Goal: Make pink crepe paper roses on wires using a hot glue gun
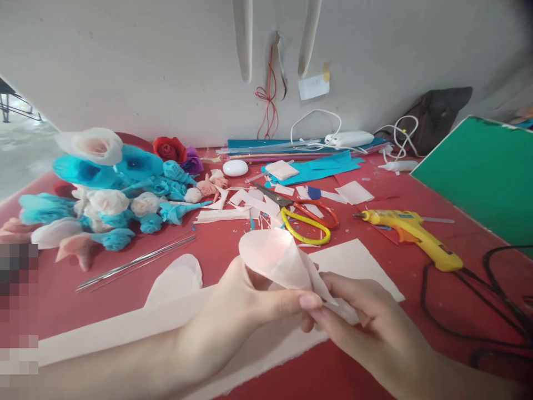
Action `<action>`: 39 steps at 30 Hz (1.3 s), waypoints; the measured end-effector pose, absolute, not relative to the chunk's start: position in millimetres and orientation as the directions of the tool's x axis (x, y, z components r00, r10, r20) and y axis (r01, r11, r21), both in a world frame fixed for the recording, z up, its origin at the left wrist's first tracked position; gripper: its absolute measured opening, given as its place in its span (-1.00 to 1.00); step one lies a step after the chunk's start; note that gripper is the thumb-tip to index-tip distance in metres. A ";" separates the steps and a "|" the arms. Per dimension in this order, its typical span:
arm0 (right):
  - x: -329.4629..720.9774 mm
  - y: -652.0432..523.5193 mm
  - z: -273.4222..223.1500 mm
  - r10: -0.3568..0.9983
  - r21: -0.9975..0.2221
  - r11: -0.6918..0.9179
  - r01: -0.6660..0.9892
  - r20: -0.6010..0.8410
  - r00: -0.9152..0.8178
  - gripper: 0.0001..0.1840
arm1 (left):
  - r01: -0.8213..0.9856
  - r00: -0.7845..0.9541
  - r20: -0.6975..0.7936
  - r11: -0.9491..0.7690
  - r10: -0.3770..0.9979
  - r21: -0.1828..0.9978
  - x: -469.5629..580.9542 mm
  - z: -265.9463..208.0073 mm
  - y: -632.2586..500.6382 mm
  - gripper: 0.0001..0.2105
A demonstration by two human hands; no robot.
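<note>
A pale pink crepe paper petal [272, 258], curled into a cup with a pointed lower end, sits between both hands in the middle of the view. My left hand [254, 297] is closed round it, thumb pressed over its lower part. From the right, my right hand [362, 311] pinches the narrow end, the thumbs almost meeting; some fingertips are hidden behind the paper. Under the hands lies a long strip of pale pink paper [125, 322], with a rounded petal piece [177, 278] on its left part. Scissors [306, 222] with one yellow and one red handle lie just beyond the petal.
Blue, white and pink paper flowers [112, 205] are heaped at the left, near thin metal rods [137, 264]. A yellow glue gun [412, 233] with a black cord lies right, before a green board [478, 178]. Paper scraps [225, 215] and a white power strip [350, 139] are farther back.
</note>
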State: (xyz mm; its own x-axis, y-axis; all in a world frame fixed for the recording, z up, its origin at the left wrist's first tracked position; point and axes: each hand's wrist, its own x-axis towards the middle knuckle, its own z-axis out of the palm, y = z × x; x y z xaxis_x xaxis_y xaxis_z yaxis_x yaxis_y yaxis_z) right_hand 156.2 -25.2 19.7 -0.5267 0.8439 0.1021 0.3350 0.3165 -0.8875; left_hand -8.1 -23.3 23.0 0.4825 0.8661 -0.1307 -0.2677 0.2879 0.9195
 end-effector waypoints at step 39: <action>159.5 -25.6 16.5 0.786 -0.700 0.583 0.412 0.359 -0.503 -0.85 | -0.496 0.517 -0.328 0.589 0.790 0.638 0.2 33.2 -33.8 -0.75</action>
